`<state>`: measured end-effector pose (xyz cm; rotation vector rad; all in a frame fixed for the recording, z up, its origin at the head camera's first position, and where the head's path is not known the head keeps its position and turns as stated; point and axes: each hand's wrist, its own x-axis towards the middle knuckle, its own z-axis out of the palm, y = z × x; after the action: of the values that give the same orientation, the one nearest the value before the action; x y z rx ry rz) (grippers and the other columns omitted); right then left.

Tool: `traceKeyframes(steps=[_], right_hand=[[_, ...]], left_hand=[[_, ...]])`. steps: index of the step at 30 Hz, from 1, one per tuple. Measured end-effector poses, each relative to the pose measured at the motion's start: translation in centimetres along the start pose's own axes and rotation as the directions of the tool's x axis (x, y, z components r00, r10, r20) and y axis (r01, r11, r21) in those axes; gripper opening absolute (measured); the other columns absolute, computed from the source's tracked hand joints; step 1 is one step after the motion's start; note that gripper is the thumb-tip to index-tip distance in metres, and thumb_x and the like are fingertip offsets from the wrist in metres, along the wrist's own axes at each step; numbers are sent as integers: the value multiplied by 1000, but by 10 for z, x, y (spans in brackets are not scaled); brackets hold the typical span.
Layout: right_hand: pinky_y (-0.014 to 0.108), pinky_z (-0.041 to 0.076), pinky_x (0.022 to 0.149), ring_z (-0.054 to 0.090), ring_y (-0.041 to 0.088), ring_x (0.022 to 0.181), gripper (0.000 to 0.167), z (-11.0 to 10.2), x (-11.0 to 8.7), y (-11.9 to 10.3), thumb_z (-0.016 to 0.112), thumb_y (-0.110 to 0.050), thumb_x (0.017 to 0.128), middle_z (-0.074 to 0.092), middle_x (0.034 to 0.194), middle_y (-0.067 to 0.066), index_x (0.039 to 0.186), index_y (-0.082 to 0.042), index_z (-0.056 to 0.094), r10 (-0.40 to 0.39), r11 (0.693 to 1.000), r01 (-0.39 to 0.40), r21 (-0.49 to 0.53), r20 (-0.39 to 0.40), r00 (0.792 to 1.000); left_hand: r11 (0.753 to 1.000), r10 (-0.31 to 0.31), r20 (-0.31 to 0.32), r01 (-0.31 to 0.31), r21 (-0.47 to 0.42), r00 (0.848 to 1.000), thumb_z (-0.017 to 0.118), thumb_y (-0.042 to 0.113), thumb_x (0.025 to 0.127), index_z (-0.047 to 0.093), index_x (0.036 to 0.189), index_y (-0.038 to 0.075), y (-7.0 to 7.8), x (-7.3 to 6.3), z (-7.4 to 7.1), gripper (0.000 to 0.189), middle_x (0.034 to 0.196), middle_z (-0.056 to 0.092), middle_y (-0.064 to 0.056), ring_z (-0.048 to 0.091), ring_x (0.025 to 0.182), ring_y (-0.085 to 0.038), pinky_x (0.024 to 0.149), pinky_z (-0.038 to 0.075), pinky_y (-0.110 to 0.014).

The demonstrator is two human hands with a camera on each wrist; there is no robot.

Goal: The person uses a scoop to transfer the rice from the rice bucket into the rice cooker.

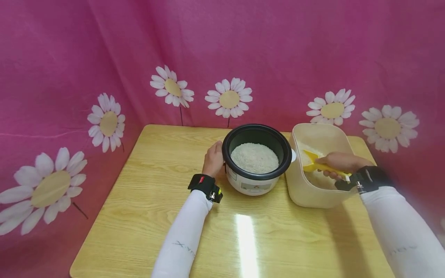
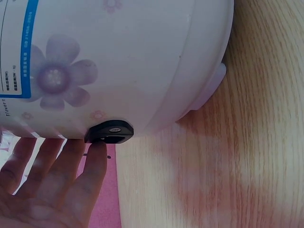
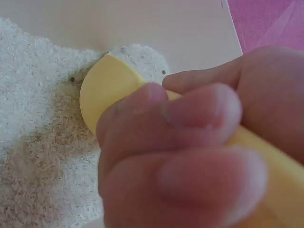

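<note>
A white rice cooker [image 1: 237, 182] with a black rim stands lidless on the table, with white rice [image 1: 255, 158] heaped in its dark inside. My left hand [image 1: 213, 159] rests on the cooker's left side. In the left wrist view, outstretched fingers [image 2: 61, 166] touch the wall, one of them at a black socket [image 2: 111, 130]. On the right, my right hand [image 1: 342, 161] grips a yellow scoop [image 1: 310, 167] by its handle, over a cream bin [image 1: 300, 197]. In the right wrist view the scoop's blade [image 3: 107, 90] dips against rice [image 3: 38, 95] in the bin, fingers curled round the handle.
Cooker and bin stand side by side near the back edge of the wooden table [image 1: 146, 216]. A white tab [image 1: 293, 155] on the cooker sits close to the bin's wall. Behind hangs a pink curtain [image 1: 274, 46] with white flowers.
</note>
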<state>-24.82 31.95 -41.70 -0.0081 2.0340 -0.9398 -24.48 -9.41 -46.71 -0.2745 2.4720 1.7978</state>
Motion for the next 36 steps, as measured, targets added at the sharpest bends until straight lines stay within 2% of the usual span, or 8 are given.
traceKeyframes(steps=[6,11,14,25,31,36], right_hand=[[17,41,46,44,2,45,37,-1,-5,-3,33,-33,112,50,66,-7,97,-7,54,10,1000,-10,29,5,1000],[17,42,46,44,3,44,35,-4,-14,-7,33,-32,112,49,67,-6,102,-3,50,8,997,-9,73,4,1000],[17,42,47,45,3,44,33,-5,-19,-9,34,-32,111,50,68,-6,106,-2,49,-1,996,1,91,0,1000],[18,41,49,44,4,48,33,-7,-36,-11,34,-34,112,49,70,-7,111,-3,47,-23,997,25,78,-24,999],[18,41,49,45,5,47,33,-6,-42,-12,36,-34,112,49,71,-6,114,-3,47,-28,994,34,109,-56,998],[18,42,49,46,5,47,34,-3,-50,-11,37,-35,112,51,72,-6,117,-2,46,-29,989,40,140,-84,996]], left_hand=[[1000,20,-10,-20,10,1000,27,46,112,51,152,13,-2,1,0,57,154,56,-9,44,152,-27,126,33,-51],[999,48,-22,-48,15,999,27,44,113,49,154,11,-3,1,1,57,157,53,-8,42,153,-26,127,32,-48],[999,46,-20,-46,9,999,27,44,113,47,156,13,-4,1,0,57,159,51,-7,41,154,-26,128,32,-48],[1000,14,-9,-14,-15,1000,27,48,112,56,148,16,-6,3,1,56,147,62,-7,51,145,-27,123,39,-51],[999,13,-11,-13,-33,1000,28,46,112,49,154,16,-5,1,2,56,157,54,-6,43,153,-27,127,32,-52],[1000,12,-8,-12,-28,1000,28,46,113,48,155,16,-3,0,2,56,158,52,-6,41,154,-27,127,31,-52]])
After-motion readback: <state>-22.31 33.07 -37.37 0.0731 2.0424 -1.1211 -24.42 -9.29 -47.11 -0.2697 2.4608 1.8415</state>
